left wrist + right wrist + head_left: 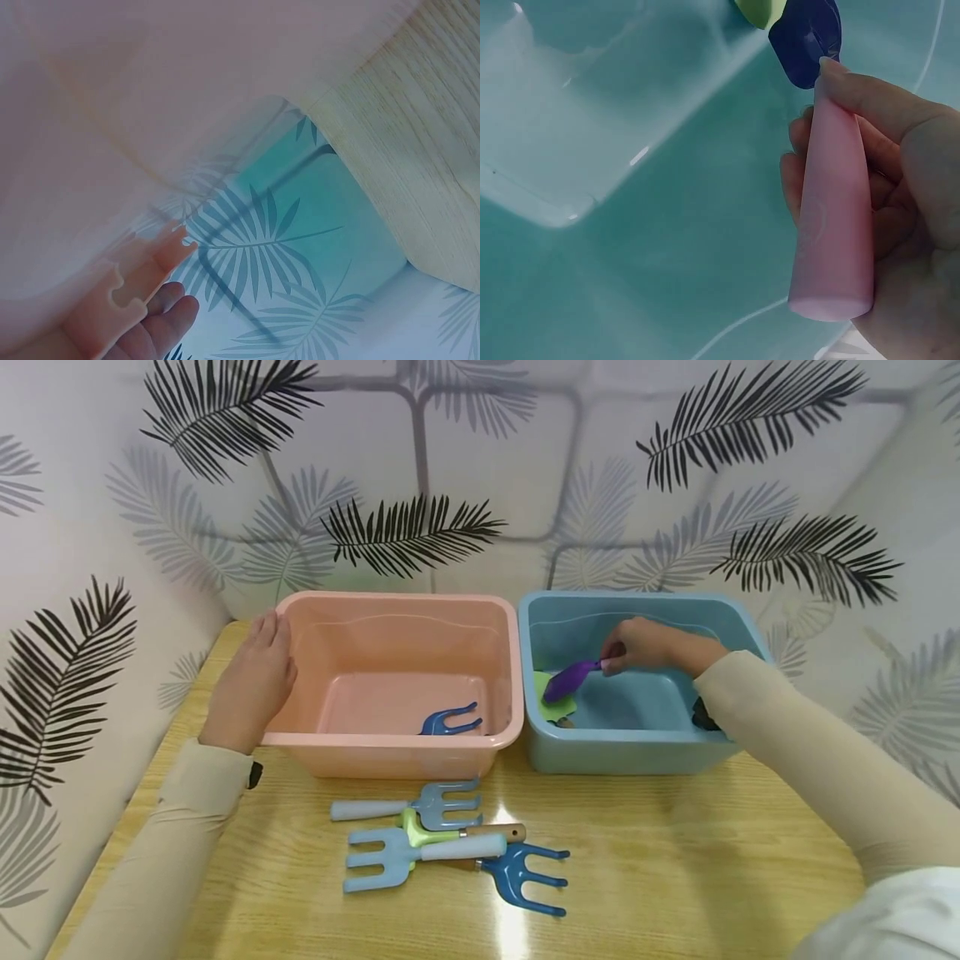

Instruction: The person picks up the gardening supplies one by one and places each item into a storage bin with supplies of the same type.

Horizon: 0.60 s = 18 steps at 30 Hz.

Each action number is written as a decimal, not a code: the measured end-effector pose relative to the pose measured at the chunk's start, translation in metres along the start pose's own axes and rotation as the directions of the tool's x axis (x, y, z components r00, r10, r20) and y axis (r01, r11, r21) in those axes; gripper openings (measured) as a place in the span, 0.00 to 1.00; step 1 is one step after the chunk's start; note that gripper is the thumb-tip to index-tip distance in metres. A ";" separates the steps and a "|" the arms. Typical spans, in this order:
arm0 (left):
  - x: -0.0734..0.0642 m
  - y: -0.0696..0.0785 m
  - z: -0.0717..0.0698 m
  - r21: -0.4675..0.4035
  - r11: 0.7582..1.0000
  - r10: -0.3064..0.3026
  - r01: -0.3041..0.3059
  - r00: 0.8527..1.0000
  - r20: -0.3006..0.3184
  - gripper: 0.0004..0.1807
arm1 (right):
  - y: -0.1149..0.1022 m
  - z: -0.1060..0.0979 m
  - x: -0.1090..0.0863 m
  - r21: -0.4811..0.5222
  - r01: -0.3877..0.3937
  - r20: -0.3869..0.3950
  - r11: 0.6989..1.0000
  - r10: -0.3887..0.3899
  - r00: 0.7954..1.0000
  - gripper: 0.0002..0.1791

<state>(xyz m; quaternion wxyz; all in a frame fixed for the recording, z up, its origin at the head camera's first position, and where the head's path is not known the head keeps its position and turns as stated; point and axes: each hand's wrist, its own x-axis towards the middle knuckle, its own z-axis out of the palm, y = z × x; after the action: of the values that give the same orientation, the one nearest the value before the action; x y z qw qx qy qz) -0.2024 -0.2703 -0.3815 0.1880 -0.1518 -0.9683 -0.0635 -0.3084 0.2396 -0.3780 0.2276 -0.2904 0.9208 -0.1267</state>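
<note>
My right hand [636, 645] is over the blue bin [630, 758] and grips a small toy trowel with a purple blade [568, 682]. In the right wrist view, the fingers and thumb wrap round its pink handle [832, 217]. Beneath the blade lies a light green piece [553, 710], partly covered. On the left rim of the pink bin [405, 760] rests my left hand [251, 689], its fingers fairly straight. The left wrist view shows its fingertips [176, 319] beside the notched rim. A blue fork [448, 720] lies inside the pink bin, partly hidden by the front wall.
Several toy hand forks lie crossed in front of the bins, including a light blue one [382, 858] and a dark blue one [517, 877]. Inside the blue bin, a black item [702, 717] sits at the right, partly behind my sleeve. A leaf-patterned cloth [480, 460] hangs behind the wooden table [645, 860].
</note>
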 end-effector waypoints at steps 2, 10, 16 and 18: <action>0.000 0.000 0.000 0.000 1.000 -0.001 0.001 1.000 0.001 0.29 | 0.002 0.003 0.001 0.002 -0.014 0.008 1.000 0.014 1.000 0.09; -0.001 0.001 0.000 -0.014 1.000 -0.006 0.007 1.000 0.006 0.29 | 0.004 0.011 0.000 -0.006 -0.024 0.011 1.000 0.024 1.000 0.09; -0.001 0.001 0.000 -0.027 0.999 -0.017 0.017 1.000 0.015 0.30 | 0.008 0.012 0.002 0.000 -0.020 0.017 1.000 0.020 1.000 0.09; -0.001 0.002 -0.001 -0.031 0.999 -0.018 0.018 1.000 0.015 0.30 | 0.009 0.013 0.002 0.011 -0.037 0.019 0.999 0.037 0.999 0.09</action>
<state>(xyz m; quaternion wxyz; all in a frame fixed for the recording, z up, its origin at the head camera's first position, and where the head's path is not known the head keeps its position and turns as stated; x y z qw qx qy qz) -0.2003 -0.2693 -0.3808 0.1780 -0.1465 -0.9698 -0.0792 -0.3077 0.2448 -0.3932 0.2403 -0.2731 0.9231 -0.1248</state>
